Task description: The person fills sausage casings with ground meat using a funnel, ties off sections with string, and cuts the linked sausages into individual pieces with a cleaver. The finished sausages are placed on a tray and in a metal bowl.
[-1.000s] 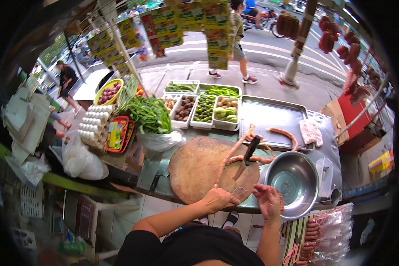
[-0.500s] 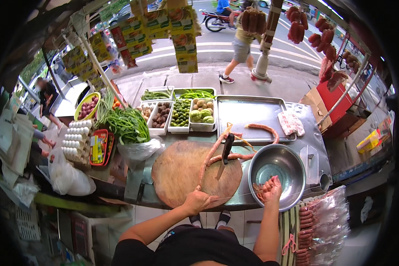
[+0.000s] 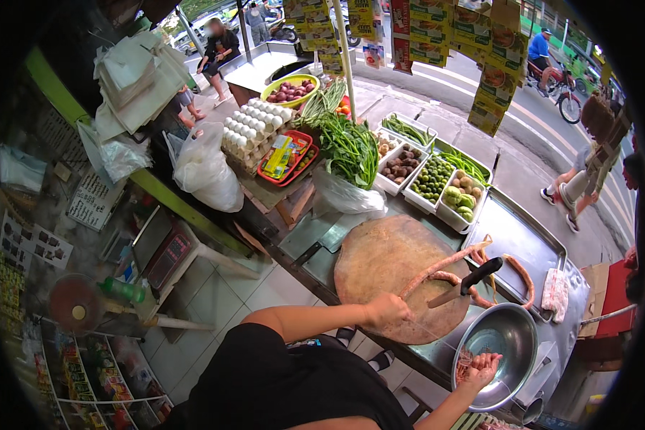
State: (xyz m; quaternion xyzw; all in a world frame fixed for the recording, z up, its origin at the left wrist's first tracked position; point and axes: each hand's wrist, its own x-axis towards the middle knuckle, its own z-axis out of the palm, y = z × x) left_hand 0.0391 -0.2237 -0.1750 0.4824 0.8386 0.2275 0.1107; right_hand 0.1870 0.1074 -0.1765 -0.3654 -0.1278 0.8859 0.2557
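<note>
My left hand [image 3: 388, 310] is closed at the near end of a long raw sausage [image 3: 437, 266], over the lower edge of the round wooden chopping board [image 3: 371, 251]. From there the sausage runs across the board and loops to the right. A knife [image 3: 480, 276] with a black handle stands tilted, its blade at the board beside the sausage. My right hand [image 3: 484, 368] is over the steel bowl [image 3: 521, 335], fingers curled around thin string. Reddish strands [image 3: 464, 367] hang beside that hand. A faint line of string runs toward my left hand.
Behind the board are a metal tray [image 3: 519, 222], trays of limes [image 3: 431, 179] and other vegetables, and leafy greens [image 3: 350, 147]. Egg trays [image 3: 254, 129] and a white plastic bag [image 3: 209, 168] stand left. A weighing scale [image 3: 168, 254] is on a lower stand. Seasoning packets [image 3: 493, 79] hang above.
The view has swung left, so the table now appears farther right and tilted. My left hand stays at the sausage end and my right hand stays over the bowl.
</note>
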